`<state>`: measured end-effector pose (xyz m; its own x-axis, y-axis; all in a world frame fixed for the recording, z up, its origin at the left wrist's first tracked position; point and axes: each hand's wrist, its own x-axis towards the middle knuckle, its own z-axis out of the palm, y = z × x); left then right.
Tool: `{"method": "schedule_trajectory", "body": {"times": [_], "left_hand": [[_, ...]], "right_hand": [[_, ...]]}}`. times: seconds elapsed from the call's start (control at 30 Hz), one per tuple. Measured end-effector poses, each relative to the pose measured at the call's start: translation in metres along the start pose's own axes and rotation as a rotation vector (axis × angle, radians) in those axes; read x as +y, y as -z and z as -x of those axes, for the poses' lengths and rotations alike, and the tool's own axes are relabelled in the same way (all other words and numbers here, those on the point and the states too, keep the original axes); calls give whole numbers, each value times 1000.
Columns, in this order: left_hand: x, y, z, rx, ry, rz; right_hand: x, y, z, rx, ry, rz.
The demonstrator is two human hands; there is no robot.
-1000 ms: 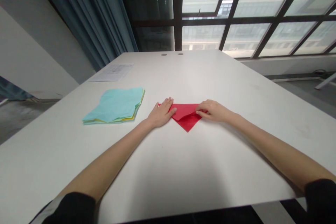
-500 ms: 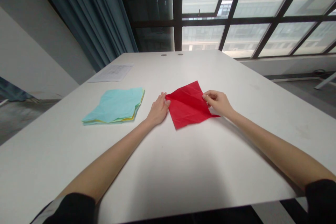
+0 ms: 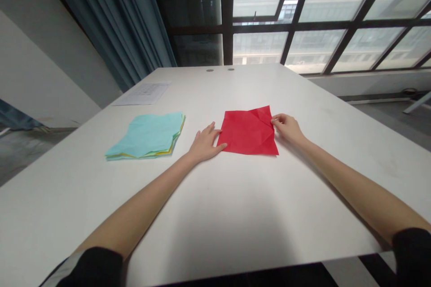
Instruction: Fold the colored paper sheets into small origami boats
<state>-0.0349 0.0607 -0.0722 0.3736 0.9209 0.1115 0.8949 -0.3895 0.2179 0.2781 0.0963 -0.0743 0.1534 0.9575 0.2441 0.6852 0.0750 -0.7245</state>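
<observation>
A red square sheet (image 3: 247,132), thin and creased like cloth or soft paper, lies spread on the white table (image 3: 229,215). Its upper right part is slightly raised and wrinkled. At its left edge, my left hand (image 3: 205,143) rests with fingers spread, thumb and a fingertip touching the sheet. My right hand (image 3: 288,128) pinches the sheet's right edge between thumb and fingers. To the left of my left hand sits a stack of similar sheets (image 3: 150,134), light blue on top with yellow and green edges showing.
A printed paper (image 3: 143,93) lies at the table's far left. Two round grommets (image 3: 210,70) are set near the far edge. Beyond the table are a blue curtain (image 3: 117,18) and framed windows (image 3: 323,45).
The red sheet has turned and flattened, its right side moving outward with my right hand. My left hand's fingers have spread apart along the left edge.
</observation>
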Motion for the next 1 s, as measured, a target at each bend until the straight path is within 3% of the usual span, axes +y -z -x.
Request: {"method": "schedule_trajectory", "body": {"times": [0.1, 0.2, 0.4, 0.53, 0.67, 1.0], "left_hand": [[-1, -1, -1, -11, 8, -10], [-2, -2, -1, -22, 11, -12], [0, -1, -1, 31, 85, -49], [0, 0, -3, 47, 155, -62], [-6, 0, -5, 82, 174, -101], [-17, 2, -6, 137, 156, -165]], "right_hand": [[3, -1, 1, 57, 182, 146], [6, -3, 2, 14, 364, 280], [7, -9, 4, -167, 467, 459], [4, -10, 8, -239, 441, 505], [-3, -6, 13, -226, 383, 530], [-18, 0, 18, -193, 427, 540]]}}
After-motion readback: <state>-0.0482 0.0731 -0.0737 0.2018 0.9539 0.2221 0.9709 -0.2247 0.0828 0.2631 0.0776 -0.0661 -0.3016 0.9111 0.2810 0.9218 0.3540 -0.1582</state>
